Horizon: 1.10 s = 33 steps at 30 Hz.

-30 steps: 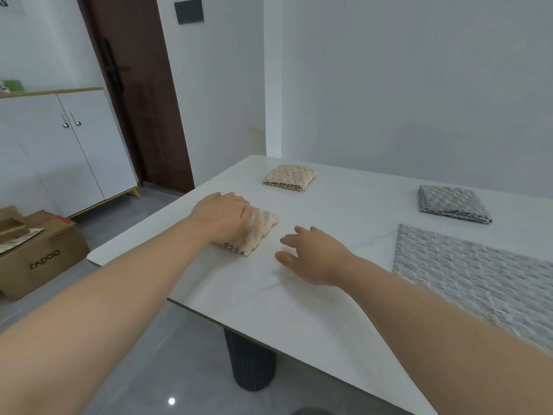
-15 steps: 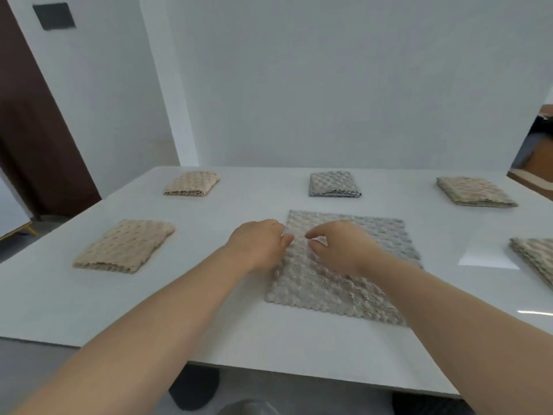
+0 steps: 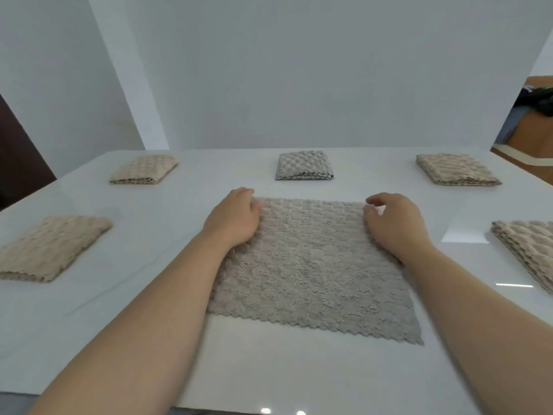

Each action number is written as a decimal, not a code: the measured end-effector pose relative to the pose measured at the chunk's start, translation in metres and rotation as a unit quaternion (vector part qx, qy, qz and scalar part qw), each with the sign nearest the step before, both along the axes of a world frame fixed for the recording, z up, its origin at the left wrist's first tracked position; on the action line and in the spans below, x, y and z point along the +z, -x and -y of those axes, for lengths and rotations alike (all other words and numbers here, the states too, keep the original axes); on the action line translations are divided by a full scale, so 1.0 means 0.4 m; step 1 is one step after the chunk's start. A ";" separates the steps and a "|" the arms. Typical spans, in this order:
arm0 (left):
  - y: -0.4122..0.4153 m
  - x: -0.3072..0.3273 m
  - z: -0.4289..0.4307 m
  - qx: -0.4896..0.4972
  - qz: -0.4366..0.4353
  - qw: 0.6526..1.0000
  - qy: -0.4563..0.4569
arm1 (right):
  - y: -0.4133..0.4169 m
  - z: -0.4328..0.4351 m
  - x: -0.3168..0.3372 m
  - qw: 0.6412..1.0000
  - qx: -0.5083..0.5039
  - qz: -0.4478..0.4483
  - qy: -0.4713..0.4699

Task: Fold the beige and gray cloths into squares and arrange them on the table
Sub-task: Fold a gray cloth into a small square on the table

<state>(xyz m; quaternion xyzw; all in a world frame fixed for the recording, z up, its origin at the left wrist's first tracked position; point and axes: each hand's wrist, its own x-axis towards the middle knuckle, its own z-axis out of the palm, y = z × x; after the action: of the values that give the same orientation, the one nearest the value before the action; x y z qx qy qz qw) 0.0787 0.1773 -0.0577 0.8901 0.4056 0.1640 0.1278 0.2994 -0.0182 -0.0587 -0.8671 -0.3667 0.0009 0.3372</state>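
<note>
A gray waffle-textured cloth [image 3: 311, 271] lies spread flat on the white table [image 3: 149, 310] in front of me. My left hand [image 3: 233, 218] has its fingers curled round the cloth's far left corner. At the far right corner my right hand [image 3: 393, 221] pinches the edge between thumb and fingers. A folded gray cloth [image 3: 303, 166] sits just beyond. Folded beige cloths lie at the far left [image 3: 143, 173], far right [image 3: 456, 170], near left [image 3: 51, 248] and right edge [image 3: 529, 250].
A plain wall stands right behind the table's far edge. A dark door [image 3: 18, 163] shows at the left, and a wooden surface with dark items [image 3: 538, 100] at the far right. The table's near edge runs just below my forearms.
My view swung from the left end of the table to the flat gray cloth. Both hands left the folded beige cloth, met at the gray cloth's far edge, then spread apart to its two far corners.
</note>
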 end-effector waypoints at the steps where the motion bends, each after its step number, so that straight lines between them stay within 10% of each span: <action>1: 0.008 -0.012 -0.008 0.010 0.010 1.000 0.004 | -0.008 -0.005 -0.012 1.000 -0.009 -0.010 -0.008; 16: -0.006 -0.036 -0.021 0.001 -0.031 0.999 -0.015 | -0.028 -0.039 -0.031 0.987 -0.050 0.047 0.146; 33: 0.001 -0.019 -0.004 -0.015 0.142 0.989 -0.034 | -0.019 -0.028 -0.012 0.998 0.019 0.046 -0.041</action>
<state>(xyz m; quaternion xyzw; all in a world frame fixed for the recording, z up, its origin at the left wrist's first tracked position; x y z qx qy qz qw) 0.0784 0.1790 -0.0653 0.8675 0.3640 0.3008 0.1565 0.3068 -0.0071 -0.0633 -0.8444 -0.3985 -0.0479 0.3549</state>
